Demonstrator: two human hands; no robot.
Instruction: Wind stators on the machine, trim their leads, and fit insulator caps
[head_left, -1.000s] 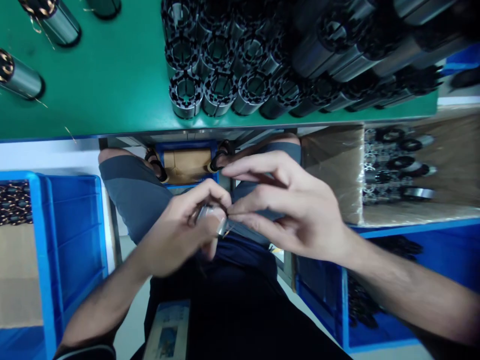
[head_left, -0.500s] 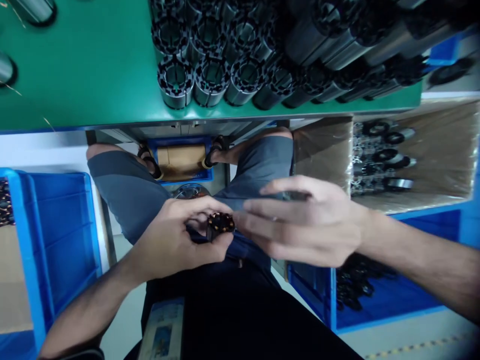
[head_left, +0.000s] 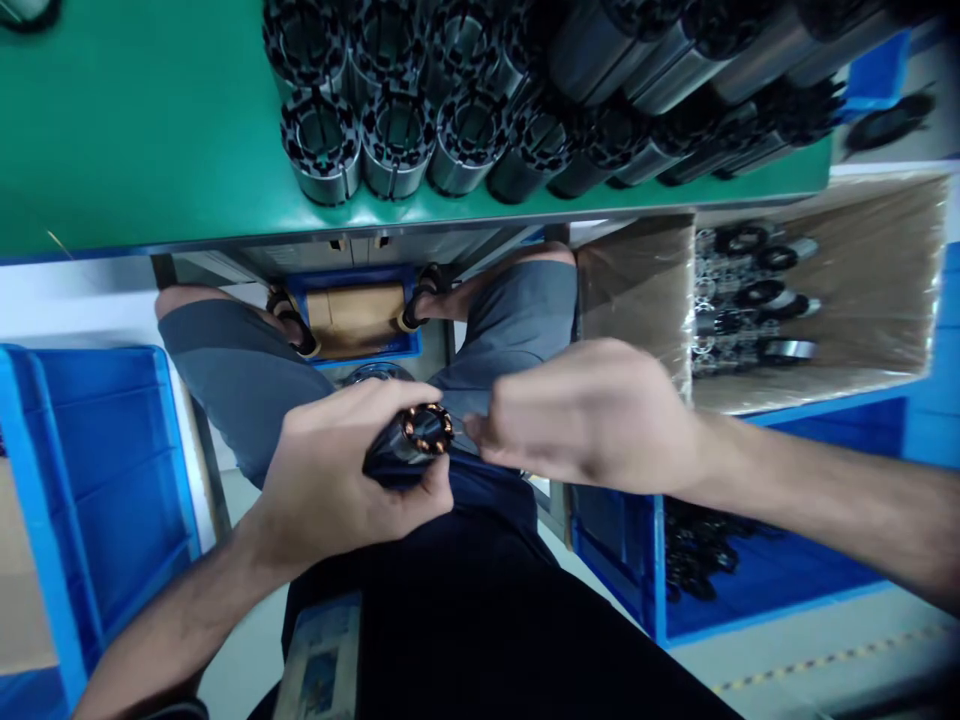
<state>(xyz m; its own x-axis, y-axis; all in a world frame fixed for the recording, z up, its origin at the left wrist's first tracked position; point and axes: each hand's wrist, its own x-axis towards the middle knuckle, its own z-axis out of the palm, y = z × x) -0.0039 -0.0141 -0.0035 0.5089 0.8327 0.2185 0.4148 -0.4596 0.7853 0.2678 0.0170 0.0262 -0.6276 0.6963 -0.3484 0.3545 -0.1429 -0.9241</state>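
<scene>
My left hand is wrapped round a dark cylindrical motor stator, tilted so that its end with the copper windings faces up and to the right. Just right of that end, my right hand is closed, thumb and fingertips pinched together and slightly blurred. A thin line shows between the fingertips and the stator, but what the pinch holds is too small to make out. Beyond both hands, several metal stator cores with black slotted ends stand in rows on the green table.
A lined carton with metal and black ring parts stands at the right. Below it, a blue bin holds small black parts. Another blue bin is at the left. Under the table lies a blue tray with cardboard.
My right hand has gone from loosely spread fingers to a closed pinch beside the stator. The stator has shifted slightly up and left, its copper end now plainer to see.
</scene>
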